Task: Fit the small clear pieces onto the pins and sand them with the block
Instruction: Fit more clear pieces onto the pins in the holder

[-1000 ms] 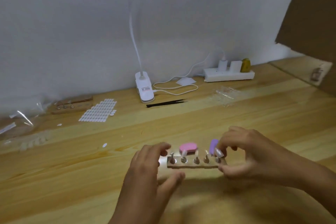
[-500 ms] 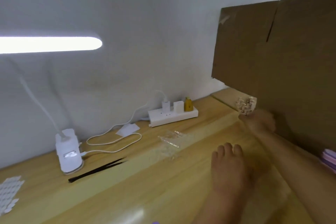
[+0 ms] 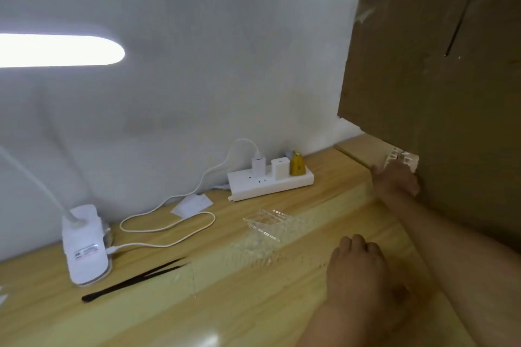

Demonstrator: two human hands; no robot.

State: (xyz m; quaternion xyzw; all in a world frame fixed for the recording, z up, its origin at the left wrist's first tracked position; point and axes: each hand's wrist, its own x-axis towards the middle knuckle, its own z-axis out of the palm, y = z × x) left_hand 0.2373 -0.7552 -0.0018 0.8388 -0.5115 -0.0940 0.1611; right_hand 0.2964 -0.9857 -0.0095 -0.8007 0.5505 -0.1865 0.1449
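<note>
My right hand [image 3: 394,180] reaches to the table's far right, at the foot of the cardboard sheet. Its fingers hold a wooden pin strip [image 3: 401,159] with small clear pieces on its pins; the fingertips are hidden behind the hand. My left hand [image 3: 358,270] rests palm down on the wooden table [image 3: 225,304] and holds nothing. A clear plastic tray [image 3: 265,222] lies in the middle of the table, and loose clear pieces [image 3: 253,252] lie in front of it. No sanding block is in view.
A brown cardboard sheet [image 3: 437,93] stands along the right side. A white power strip [image 3: 270,182] with plugs lies by the wall. Black tweezers [image 3: 135,280], a white lamp base [image 3: 86,245] with its cable and the lit lamp head [image 3: 56,51] are on the left.
My right hand carried the pin strip from in front of me to the far right by the cardboard. My left hand let go of it and now rests flat. The view swung right.
</note>
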